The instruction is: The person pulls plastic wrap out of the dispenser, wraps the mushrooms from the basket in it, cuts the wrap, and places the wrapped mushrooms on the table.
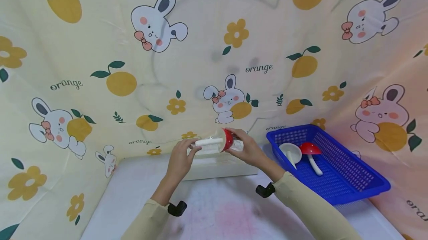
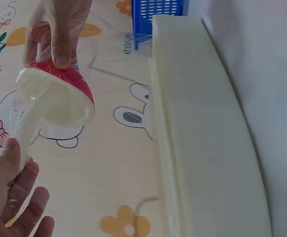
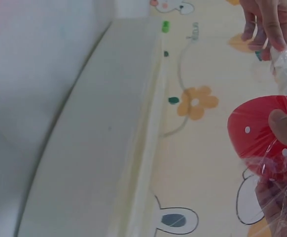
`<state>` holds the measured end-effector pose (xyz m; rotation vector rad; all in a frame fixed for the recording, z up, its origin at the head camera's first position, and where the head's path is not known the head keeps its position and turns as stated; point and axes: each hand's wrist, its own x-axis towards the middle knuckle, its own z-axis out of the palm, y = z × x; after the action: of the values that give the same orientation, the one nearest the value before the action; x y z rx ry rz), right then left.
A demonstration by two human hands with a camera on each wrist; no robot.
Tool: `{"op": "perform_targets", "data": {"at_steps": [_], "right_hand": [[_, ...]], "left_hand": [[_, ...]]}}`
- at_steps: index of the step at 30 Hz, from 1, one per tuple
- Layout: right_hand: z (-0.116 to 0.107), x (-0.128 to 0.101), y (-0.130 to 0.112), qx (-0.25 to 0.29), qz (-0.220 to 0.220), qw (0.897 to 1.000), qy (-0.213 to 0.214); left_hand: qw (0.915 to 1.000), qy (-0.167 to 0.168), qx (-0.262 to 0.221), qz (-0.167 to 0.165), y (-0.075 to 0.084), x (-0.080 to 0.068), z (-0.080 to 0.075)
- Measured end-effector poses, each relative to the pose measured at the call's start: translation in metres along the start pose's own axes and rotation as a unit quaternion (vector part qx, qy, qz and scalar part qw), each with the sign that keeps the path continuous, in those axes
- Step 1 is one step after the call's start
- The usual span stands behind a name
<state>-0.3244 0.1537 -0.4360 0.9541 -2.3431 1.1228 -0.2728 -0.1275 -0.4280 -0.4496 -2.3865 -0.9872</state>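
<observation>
A mushroom-shaped ladle with a red dotted cap (image 1: 228, 139) and a white handle (image 1: 208, 142) is held level above the table's far edge, wrapped in clear plastic film. My left hand (image 1: 193, 145) pinches the end of the handle. My right hand (image 1: 236, 140) grips the cap, its thumb pressed on the red top through the film. The left wrist view shows the cap's white underside (image 2: 59, 101) and my left hand (image 2: 13, 163) on the handle. In the right wrist view, my thumb (image 3: 286, 127) lies on the red cap (image 3: 254, 133).
A long cream box (image 1: 217, 170) lies on the white table under my hands. A blue mesh basket (image 1: 364, 191) at the right holds a white ladle (image 1: 290, 151) and a red mushroom ladle (image 1: 311, 150). Cartoon-print cloth hangs behind and to both sides.
</observation>
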Motion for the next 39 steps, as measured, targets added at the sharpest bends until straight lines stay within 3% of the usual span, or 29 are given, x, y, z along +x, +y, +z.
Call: {"op": "perform_targets", "data": {"at_steps": [29, 34, 39], "right_hand": [[-0.022, 0.022, -0.024, -0.005, -0.021, 1.0, 0.015], [-0.022, 0.017, -0.026, -0.009, -0.02, 1.0, 0.013], [-0.022, 0.003, -0.036, -0.011, -0.018, 1.0, -0.004]], "left_hand": [[0.9998, 0.015, -0.012, 0.007, 0.018, 0.021, -0.023], [0.9998, 0.011, -0.013, 0.01, 0.019, 0.015, -0.027], [0.9998, 0.007, -0.015, 0.014, 0.019, -0.001, -0.028]]}}
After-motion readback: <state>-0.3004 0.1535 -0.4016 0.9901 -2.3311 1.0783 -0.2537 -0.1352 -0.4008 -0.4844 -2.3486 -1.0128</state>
